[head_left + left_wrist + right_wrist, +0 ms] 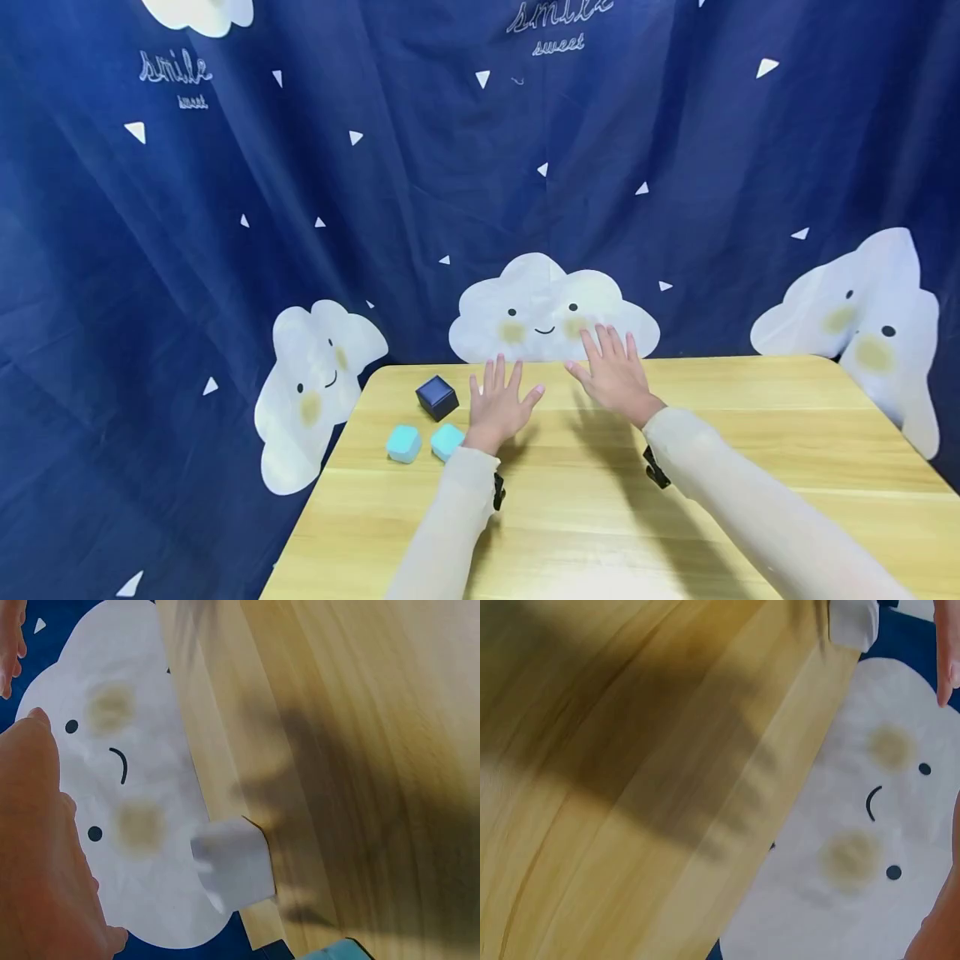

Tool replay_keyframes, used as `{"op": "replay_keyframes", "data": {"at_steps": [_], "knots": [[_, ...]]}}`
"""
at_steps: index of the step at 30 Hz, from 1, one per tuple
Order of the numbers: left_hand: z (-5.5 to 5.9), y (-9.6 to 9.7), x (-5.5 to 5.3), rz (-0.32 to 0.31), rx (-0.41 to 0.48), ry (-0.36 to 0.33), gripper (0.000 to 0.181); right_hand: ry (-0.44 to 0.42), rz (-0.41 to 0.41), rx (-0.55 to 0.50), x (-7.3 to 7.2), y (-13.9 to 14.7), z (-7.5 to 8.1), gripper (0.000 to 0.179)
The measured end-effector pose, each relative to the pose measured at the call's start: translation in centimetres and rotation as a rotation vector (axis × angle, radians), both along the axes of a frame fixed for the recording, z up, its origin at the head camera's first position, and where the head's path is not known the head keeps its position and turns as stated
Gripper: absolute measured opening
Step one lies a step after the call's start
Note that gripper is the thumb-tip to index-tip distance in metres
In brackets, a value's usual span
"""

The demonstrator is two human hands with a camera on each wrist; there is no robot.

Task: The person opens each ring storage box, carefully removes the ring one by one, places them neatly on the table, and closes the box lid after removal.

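Observation:
My left hand [501, 410] is held above the table with its fingers spread, its shadow falling on the wood below. To the right and a little farther off, my right hand [613, 375] hovers in the same way, also with spread fingers and nothing in it. Left of the left hand sit a dark blue cube [437, 397] and two light blue cubes, one [404, 444] in full sight and one [447, 442] partly behind the wrist. A white block [234, 864] stands near the table's far edge, mostly hidden behind the left hand in the head view.
The wooden table [570, 533] has rounded far corners. Directly behind it hangs a dark blue curtain [420, 183] printed with smiling clouds and small white triangles. Dark wrist straps [655, 468] show under the pale sleeves [742, 492].

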State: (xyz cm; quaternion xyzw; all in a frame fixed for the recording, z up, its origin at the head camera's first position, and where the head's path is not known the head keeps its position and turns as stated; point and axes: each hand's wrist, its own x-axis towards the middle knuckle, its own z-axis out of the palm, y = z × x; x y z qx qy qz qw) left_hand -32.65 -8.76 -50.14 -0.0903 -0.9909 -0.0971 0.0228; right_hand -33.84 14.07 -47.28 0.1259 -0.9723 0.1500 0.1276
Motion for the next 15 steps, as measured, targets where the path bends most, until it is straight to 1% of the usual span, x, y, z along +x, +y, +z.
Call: {"op": "replay_keyframes", "data": {"at_steps": [7, 15], "knots": [[-0.5, -1.5, 0.7, 0.023, 0.003, -0.008, 0.080, -0.027, 0.042, -0.004, 0.7, -2.1, -0.5, 0.077], [-1.0, -3.0, 0.9, 0.047, -0.005, -0.011, 0.081, -0.033, 0.097, -0.009, 1.7, -4.4, -1.7, 0.077]]}}
